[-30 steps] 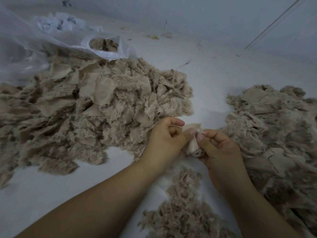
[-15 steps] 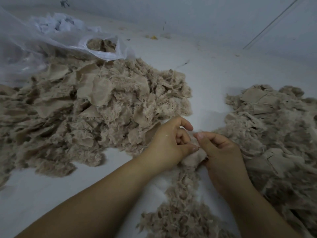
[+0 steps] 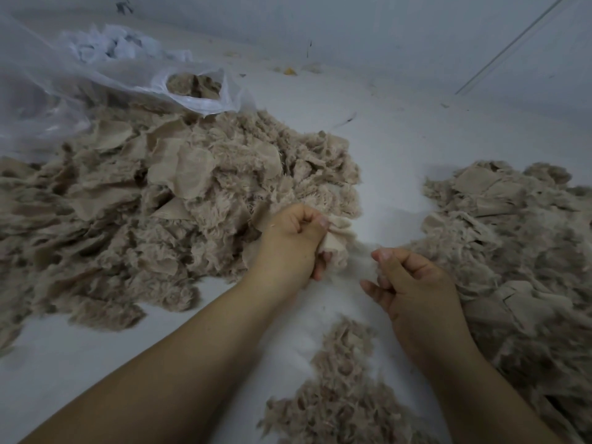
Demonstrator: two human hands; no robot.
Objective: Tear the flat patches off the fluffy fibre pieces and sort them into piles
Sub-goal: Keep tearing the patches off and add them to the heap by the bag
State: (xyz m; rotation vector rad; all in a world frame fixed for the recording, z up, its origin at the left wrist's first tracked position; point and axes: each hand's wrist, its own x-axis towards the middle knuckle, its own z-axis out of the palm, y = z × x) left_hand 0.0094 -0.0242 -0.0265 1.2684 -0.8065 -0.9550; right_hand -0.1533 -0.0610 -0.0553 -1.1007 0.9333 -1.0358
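A left hand (image 3: 290, 241) gripped a fibre piece (image 3: 336, 241) between two big heaps (image 3: 153, 203) on the white surface (image 3: 394, 149); the right hand (image 3: 413, 290), fingers curled, pinched thin fluff. A plastic bag (image 3: 64, 88) lay behind.

Single view, head-worn wide-angle camera: looks forward and steeply down onto a pale white work surface (image 3: 394, 149), close enough that both bare forearms enter from the bottom edge and the left hand (image 3: 290, 238) and right hand (image 3: 413, 283) sit just below frame centre. Framing takes in a large heap of beige fluffy fibre pieces (image 3: 153, 213) at left, a second beige heap (image 3: 519, 251) cut by the right edge, a small tuft pile (image 3: 339, 389) at bottom centre, and a translucent white plastic bag (image 3: 96, 78) at upper left. Straight lines bow towards the edges; no second view shares the scene.
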